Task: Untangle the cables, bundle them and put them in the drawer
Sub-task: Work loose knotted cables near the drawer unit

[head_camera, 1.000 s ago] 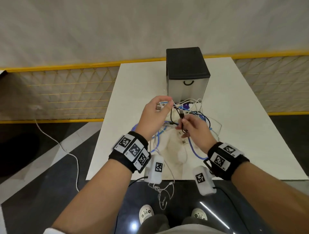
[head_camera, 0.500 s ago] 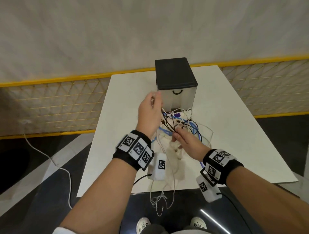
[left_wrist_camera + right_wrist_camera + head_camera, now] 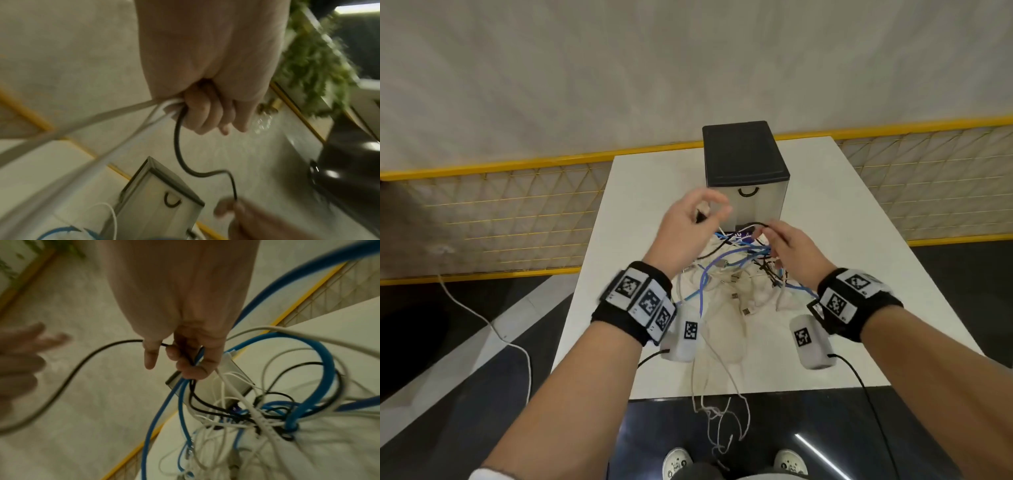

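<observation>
A tangle of blue, white and black cables (image 3: 736,270) lies on the white table (image 3: 859,260) in front of the small drawer unit (image 3: 745,156), whose drawer is closed. My left hand (image 3: 710,213) is raised left of the drawer front and grips a black cable (image 3: 177,142) together with white cables (image 3: 115,116). That black cable (image 3: 751,224) runs across to my right hand (image 3: 770,234). The right hand's fingers (image 3: 185,363) pinch the black cable (image 3: 82,363) and hold blue cable (image 3: 320,363) strands above the tangle (image 3: 257,420).
Several white cable ends (image 3: 717,411) hang over the table's front edge above my shoes. A yellow mesh fence (image 3: 517,219) runs behind and beside the table. A white cord (image 3: 493,329) trails on the dark floor at the left.
My right hand has risen from the pile toward the drawer front and now holds the black cable, which spans between both hands. The left hand stays raised.
</observation>
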